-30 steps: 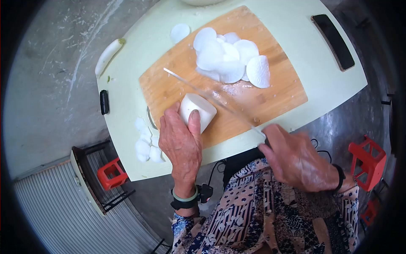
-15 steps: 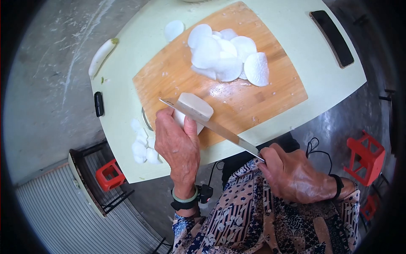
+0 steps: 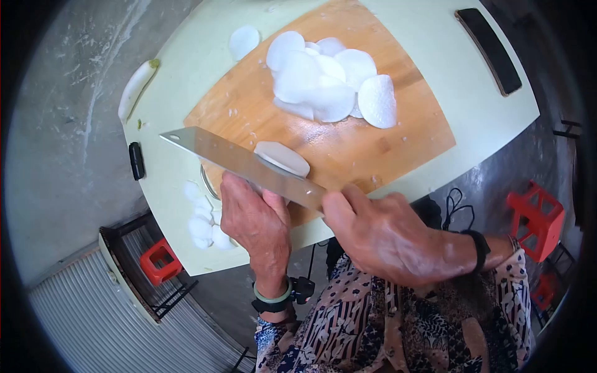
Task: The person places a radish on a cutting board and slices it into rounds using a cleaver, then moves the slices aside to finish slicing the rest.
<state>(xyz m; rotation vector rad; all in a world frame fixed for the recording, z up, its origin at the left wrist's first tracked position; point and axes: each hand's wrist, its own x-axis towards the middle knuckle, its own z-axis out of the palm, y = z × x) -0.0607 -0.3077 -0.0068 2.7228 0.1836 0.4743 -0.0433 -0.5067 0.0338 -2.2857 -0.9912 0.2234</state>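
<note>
My right hand point(image 3: 392, 233) is closed round the handle of a wide kitchen knife point(image 3: 242, 165), whose blade points to the left. The blade lies across a piece of white radish point(image 3: 283, 158) near the close edge of the wooden cutting board point(image 3: 410, 133). My left hand point(image 3: 256, 217) grips the radish from the near side, its fingertips partly hidden behind the blade. On the far side of the blade, a pale slab of the radish shows. Thin round radish slices point(image 3: 320, 81) lie overlapping in a pile farther up the board.
One loose slice point(image 3: 244, 42) lies on the pale table point(image 3: 171, 161) beside the board. A whole white radish point(image 3: 138, 87) and a small black object point(image 3: 136, 160) lie at the left edge. White scraps point(image 3: 202, 224) are near my left hand. A phone point(image 3: 488, 51) lies far right.
My right hand has moved left and forward, pushing the knife farther left across the radish. More of the broad blade now shows. My left hand stays on the radish.
</note>
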